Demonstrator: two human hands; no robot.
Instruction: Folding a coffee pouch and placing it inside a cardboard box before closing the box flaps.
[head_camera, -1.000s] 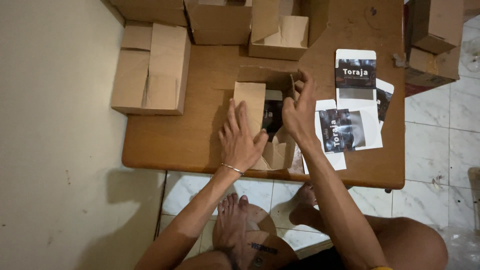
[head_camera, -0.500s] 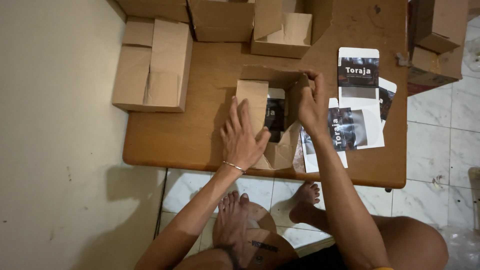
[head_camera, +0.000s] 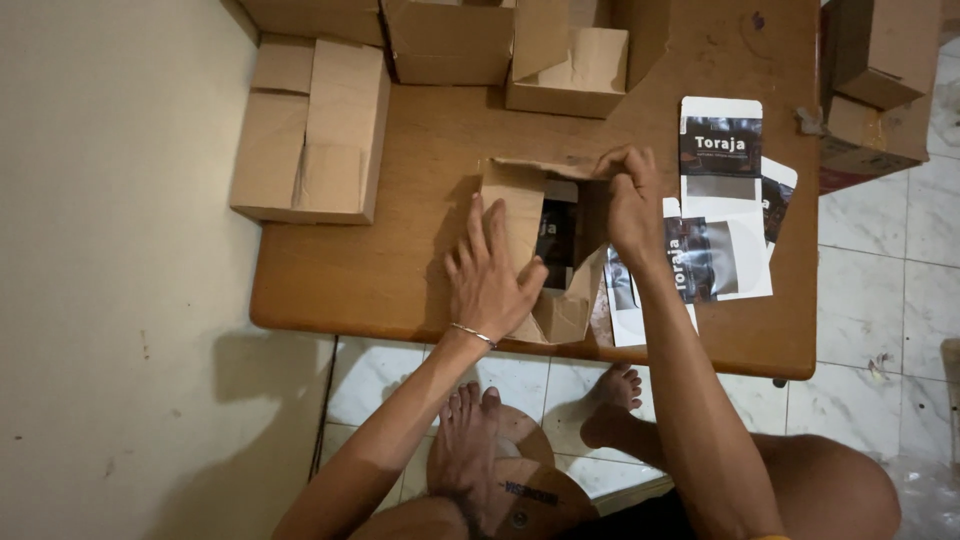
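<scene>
Left hand: I see my left hand (head_camera: 492, 275) spread flat, fingers splayed, palm pressing down on the near-left flap of the small open brown cardboard box (head_camera: 545, 250); it grips nothing.

Right hand: my right hand (head_camera: 632, 200) is curled, fingertips pinching the far-right top flap of that box at its upper corner.

Box position: the box sits at the middle of the rounded brown wooden table (head_camera: 400, 260), directly between my two hands and touching both.

Box contents: I make out a dark printed packet (head_camera: 556, 232) standing inside the opening; how deep it sits I cannot tell.

Long axis: the box runs roughly away from me, near edge to far edge, tilted slightly to the right.

Nearer hand: judged from here, both are in contact; the right hand holds the far end, the left the near end.

Right of the box: flat white and black printed carton sleeves (head_camera: 722, 200) lie just beside it, partly under my right forearm.

Further out: larger closed and open brown cardboard boxes (head_camera: 315, 130) line the far and left table edges, well apart from my hands.
</scene>
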